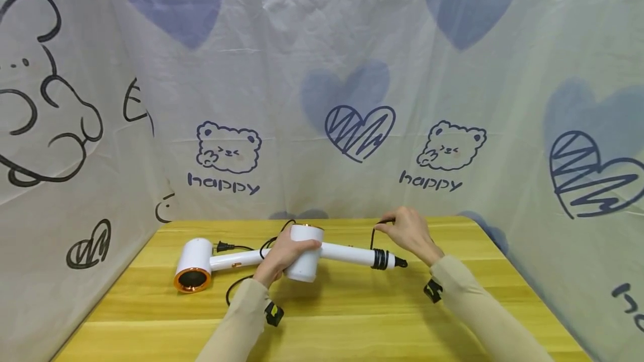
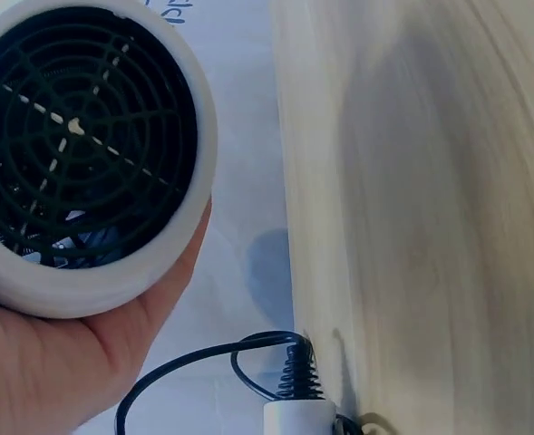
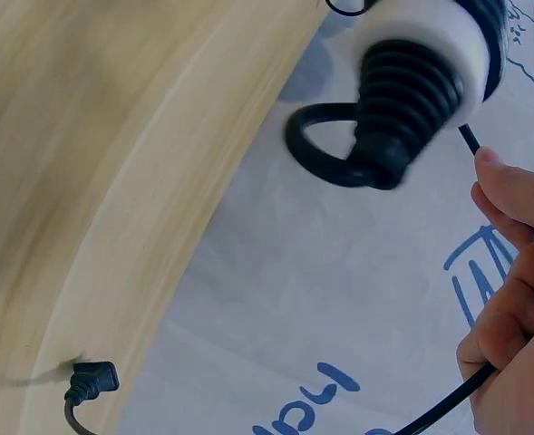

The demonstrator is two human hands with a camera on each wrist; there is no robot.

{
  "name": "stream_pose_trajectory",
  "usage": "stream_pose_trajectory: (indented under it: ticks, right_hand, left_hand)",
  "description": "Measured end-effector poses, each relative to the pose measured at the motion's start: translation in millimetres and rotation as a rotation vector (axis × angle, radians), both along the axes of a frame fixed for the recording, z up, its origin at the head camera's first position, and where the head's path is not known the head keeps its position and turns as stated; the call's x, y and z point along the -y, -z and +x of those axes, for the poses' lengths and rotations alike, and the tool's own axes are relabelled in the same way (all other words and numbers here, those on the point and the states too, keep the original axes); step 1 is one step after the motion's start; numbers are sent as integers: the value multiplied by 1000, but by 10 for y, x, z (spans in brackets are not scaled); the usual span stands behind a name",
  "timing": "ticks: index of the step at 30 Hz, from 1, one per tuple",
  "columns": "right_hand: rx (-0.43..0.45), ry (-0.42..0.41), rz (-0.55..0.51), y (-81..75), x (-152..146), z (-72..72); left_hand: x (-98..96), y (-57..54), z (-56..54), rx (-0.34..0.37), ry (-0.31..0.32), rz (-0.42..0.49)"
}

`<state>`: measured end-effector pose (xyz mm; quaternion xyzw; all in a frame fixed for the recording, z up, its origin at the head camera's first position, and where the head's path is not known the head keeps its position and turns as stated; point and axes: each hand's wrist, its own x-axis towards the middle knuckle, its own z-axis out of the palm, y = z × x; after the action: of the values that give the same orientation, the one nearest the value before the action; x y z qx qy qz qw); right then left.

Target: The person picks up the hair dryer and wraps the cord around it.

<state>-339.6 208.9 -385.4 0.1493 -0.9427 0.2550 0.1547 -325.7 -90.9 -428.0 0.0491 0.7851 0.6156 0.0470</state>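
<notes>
My left hand (image 1: 287,256) grips the head of a white hair dryer (image 1: 304,261), its thumb lying across the body. The dryer's round dark grille (image 2: 76,136) faces the left wrist camera. Its handle (image 1: 347,253) points right, with several turns of black cord (image 1: 379,260) wrapped near the end. A ribbed black cord sleeve (image 3: 402,109) sticks out of that end. Above it, my right hand (image 1: 410,233) pinches the cord between thumb and fingers, and a stretch runs taut down to the turns. More cord (image 3: 448,399) trails from under the curled fingers.
A second white hair dryer (image 1: 197,261) with an orange-rimmed nozzle lies on the left of the wooden table (image 1: 352,323). Its handle end (image 2: 300,417) has a looping black cord. A black plug (image 1: 223,246) lies behind its handle. Printed cloth (image 1: 302,183) hangs behind and at both sides.
</notes>
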Motion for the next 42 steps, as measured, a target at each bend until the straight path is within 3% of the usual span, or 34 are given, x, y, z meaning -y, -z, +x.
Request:
stream_pose_trajectory:
  ticks: [11,20,29,37,42]
  right_hand:
    - [-61,-18,-45,-91,52,94]
    - [-100,-111,-58,-75,57,153]
    - [-71,-247,-73,46,3,154]
    - [0,-287,-95,84,-107,178]
    - [14,-311,-16,96,-155,188]
  left_hand:
    - [-41,22,-16,60,-57,55]
    - [-85,68,-42,67,-159,129]
    - [-46,133,-38,105,-272,209]
    - [-80,93,-23,116,-301,276]
    - [-113,89,-16,116,-321,291]
